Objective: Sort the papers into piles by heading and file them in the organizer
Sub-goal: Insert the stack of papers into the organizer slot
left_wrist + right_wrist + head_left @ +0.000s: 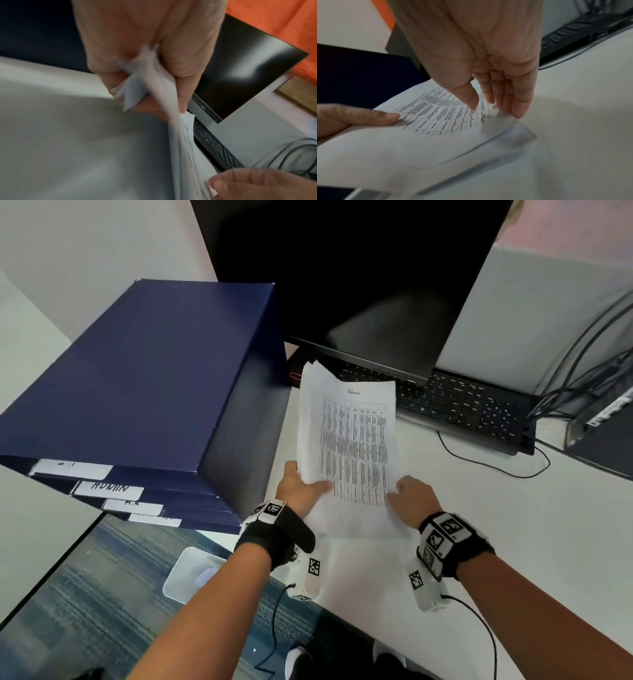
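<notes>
The person holds a bundle of papers (349, 446) above the white surface (513, 525), between the navy organizer (144, 371) on the left and the black keyboard (459, 405) behind. The top sheet carries a printed table and the handwritten heading "Admin". How many sheets are in the bundle cannot be counted; the left wrist view shows several layers.

The left hand (301, 487) grips the lower left edge of the papers, its fingers (181, 75) curled tightly so that the paper is crumpled between them. The right hand (414, 496) is at the lower right edge; its fingers (518, 100) are nearly straight and close together, the tips touching the paper edge, the thumb just over the top sheet.

The top edge of the papers overlaps the near left end of the keyboard in the head view. The left edge of the bundle is just beside the organizer's side wall. To the right of the papers the surface gives wide room up to a thin black cable (493, 463).

The organizer shows four white labels on its front, stacked one under another; the second reads "ADMIN" (108, 489), the others are too blurred to read. One dark monitor (359, 275) stands behind the keyboard.
</notes>
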### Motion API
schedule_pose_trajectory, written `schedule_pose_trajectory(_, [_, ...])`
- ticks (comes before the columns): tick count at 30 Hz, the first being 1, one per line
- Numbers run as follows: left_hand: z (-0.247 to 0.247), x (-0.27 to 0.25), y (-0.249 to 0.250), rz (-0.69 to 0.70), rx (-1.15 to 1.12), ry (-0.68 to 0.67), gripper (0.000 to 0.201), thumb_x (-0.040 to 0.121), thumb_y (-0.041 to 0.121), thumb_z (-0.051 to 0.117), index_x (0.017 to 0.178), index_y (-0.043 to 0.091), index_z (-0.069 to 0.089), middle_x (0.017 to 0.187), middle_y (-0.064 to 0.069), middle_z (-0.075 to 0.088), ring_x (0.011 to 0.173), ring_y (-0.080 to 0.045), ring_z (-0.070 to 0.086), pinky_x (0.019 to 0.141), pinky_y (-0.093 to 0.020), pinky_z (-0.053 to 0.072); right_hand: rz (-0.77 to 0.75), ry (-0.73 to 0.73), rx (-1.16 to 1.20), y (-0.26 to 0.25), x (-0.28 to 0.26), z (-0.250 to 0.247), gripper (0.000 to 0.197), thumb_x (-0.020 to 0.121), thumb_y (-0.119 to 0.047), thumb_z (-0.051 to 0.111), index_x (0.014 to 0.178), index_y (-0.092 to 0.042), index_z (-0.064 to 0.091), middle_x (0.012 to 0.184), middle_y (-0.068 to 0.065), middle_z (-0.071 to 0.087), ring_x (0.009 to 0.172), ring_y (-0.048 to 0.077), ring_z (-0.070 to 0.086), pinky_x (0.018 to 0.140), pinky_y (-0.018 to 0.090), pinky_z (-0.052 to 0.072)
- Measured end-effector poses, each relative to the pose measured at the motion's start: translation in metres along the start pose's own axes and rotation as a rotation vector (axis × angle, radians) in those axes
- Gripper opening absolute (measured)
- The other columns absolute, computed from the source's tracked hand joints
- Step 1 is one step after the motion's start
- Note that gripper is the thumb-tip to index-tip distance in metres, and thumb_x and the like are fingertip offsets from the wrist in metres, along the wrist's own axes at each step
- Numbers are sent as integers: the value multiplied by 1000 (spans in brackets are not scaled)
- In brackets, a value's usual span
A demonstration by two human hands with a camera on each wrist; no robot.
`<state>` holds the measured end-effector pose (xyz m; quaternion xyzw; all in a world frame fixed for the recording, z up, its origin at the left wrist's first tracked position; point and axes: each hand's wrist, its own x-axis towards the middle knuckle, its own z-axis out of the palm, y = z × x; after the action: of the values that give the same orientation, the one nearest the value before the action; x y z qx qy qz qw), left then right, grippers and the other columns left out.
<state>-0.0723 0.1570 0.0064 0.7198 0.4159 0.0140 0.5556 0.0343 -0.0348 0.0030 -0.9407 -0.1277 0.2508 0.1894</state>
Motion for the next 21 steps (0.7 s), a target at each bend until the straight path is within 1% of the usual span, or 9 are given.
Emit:
schedule_pose_trajectory(2, [-3, -1, -6, -37, 70, 92, 57, 74, 41, 73, 117, 12, 48, 108, -3, 63, 97, -24, 62, 85, -32, 51, 36, -22, 14, 7, 6, 2, 25, 92, -26, 52, 108, -6, 51, 109, 12, 55, 106, 27, 53, 82, 28, 39])
schedule_pose_trajectory(4, [-9, -1, -14, -94, 197, 150, 44, 78, 36, 68, 109, 7, 55, 104, -6, 65, 85, -23, 60, 72, -26, 47, 37, -57, 1, 12, 6, 3, 47, 90, -23, 55, 132, -6, 45, 128, 15, 51, 119, 30, 51, 90, 29, 40])
schedule_pose_trajectory(6, [-14, 1, -21, -139, 195, 167, 31, 75, 27, 68, 98, 9, 58, 100, -7, 68, 79, -23, 62, 71, -28, 53, 13, -70, -7, 13, 5, 6, 59, 88, -17, 57, 142, -10, 36, 137, 16, 46, 121, 30, 51, 90, 27, 41])
schedule_pose_trajectory(9, [-17, 1, -22, -169, 220, 109, 39, 82, 26, 61, 117, 9, 55, 114, -8, 65, 99, -27, 63, 86, -30, 51, -23, -114, -16, 12, 3, 8, 64, 87, -17, 59, 146, -16, 33, 141, 16, 42, 124, 29, 50, 99, 30, 41])
schedule_pose_trajectory(11, [-17, -1, -20, -138, 306, 47, 41, 92, 25, 52, 127, 5, 48, 122, -9, 59, 109, -28, 58, 83, -23, 42, -35, -141, -25, 12, 3, 7, 66, 87, -18, 59, 147, -18, 31, 141, 17, 41, 124, 30, 49, 101, 32, 40])
schedule_pose_trajectory(14, [-17, -4, -24, -58, 275, 13, 26, 93, 18, 46, 117, 10, 52, 111, -8, 64, 95, -26, 59, 79, -24, 42, -47, -176, 6, 12, 0, 1, 62, 90, -19, 55, 147, -17, 32, 143, 17, 39, 125, 30, 48, 99, 28, 39])
schedule_pose_trajectory(17, [-21, -4, -40, 12, 40, -46, 12, 93, 13, 48, 99, 20, 55, 99, -6, 70, 92, -29, 65, 91, -40, 52, -46, -150, 141, 13, 0, -4, 53, 94, -24, 51, 144, -14, 38, 142, 15, 44, 128, 28, 46, 103, 29, 36])
schedule_pose_trajectory(19, [-23, -6, -49, 25, -92, -99, 16, 95, 9, 48, 97, 23, 56, 99, -6, 72, 96, -30, 67, 95, -45, 50, -21, -90, 320, 12, 2, -5, 55, 95, -29, 53, 144, -12, 38, 141, 13, 46, 127, 27, 47, 107, 35, 37])
schedule_pose_trajectory(21, [-25, -15, -46, 44, -161, -144, 20, 96, 8, 48, 100, 25, 58, 105, -5, 72, 101, -28, 67, 97, -47, 48, 47, -65, 608, 9, 5, -7, 57, 91, -33, 60, 141, -14, 40, 136, 8, 51, 119, 24, 54, 101, 40, 45])
